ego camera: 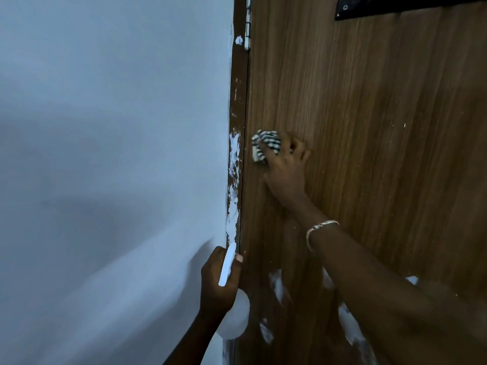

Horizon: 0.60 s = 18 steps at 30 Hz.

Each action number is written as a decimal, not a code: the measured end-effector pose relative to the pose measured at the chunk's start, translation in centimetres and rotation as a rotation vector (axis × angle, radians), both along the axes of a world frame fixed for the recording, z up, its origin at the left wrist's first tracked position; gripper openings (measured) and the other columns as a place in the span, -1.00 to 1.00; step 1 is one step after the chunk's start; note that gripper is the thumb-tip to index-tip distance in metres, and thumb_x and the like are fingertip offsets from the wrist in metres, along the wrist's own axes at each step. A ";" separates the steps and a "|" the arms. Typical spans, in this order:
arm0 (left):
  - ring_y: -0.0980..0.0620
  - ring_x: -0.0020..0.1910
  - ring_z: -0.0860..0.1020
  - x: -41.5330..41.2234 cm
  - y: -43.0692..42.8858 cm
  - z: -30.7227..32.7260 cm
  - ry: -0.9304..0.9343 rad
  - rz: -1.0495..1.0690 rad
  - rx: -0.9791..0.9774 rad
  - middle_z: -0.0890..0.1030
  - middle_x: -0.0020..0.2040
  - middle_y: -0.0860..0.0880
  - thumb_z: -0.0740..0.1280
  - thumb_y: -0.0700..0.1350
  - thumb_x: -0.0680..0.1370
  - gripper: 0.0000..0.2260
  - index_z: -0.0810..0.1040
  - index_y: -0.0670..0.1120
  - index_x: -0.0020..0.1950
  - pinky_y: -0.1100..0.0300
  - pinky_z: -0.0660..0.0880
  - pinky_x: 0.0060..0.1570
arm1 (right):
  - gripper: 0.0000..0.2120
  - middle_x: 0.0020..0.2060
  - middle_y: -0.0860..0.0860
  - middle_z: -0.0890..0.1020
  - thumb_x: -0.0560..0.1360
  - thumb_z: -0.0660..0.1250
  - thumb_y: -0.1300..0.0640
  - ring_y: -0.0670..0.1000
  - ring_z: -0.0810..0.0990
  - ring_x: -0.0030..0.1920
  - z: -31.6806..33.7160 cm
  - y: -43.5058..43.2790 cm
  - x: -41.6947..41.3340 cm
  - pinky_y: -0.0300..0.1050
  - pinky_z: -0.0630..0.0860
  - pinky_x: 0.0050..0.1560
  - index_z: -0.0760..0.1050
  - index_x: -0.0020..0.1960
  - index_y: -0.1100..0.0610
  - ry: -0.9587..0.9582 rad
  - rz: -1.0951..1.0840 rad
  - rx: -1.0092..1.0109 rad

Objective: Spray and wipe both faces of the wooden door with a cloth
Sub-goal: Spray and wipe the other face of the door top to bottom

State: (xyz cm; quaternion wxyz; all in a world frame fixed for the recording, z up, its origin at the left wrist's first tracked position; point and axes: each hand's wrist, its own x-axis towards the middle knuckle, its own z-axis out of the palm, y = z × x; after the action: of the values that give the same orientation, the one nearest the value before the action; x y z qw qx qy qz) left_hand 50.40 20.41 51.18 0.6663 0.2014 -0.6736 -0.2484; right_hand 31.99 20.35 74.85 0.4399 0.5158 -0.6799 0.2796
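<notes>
The wooden door [369, 114] fills the right half of the view, brown with vertical grain and white paint smears low down. My right hand [286, 169] grips a bunched striped cloth [264, 147] and holds it against the door near its hinge edge. Lower down, beside the door frame, my left hand [220, 280] holds a white spray bottle [234, 320]. Its fingers are curled round the trigger and neck, and the round body shows below the hand.
A pale blue wall [105, 154] takes up the left half. The brown door frame [237, 127] with white paint splashes runs between wall and door. A metal hinge [247, 22] sits at the top and a black fitting [395, 6] at the upper right.
</notes>
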 end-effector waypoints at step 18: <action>0.00 -0.19 0.72 -2.7 0.8 -8.3 -0.244 0.073 -0.010 0.74 -0.12 -0.10 0.36 0.15 0.64 -0.55 0.70 -0.28 0.04 0.32 0.66 -0.13 | -0.42 0.48 0.18 0.27 0.48 0.27 -0.02 0.32 0.28 0.31 -12.1 8.8 -4.9 0.30 0.28 0.27 0.33 0.50 -0.17 -0.101 -0.076 0.123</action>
State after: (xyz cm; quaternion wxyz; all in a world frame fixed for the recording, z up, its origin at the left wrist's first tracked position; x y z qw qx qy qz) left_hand 47.65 21.25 42.93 0.5889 0.2511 -0.7433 -0.1942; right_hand 27.08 29.10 62.70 0.3829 0.5010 -0.7361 0.2459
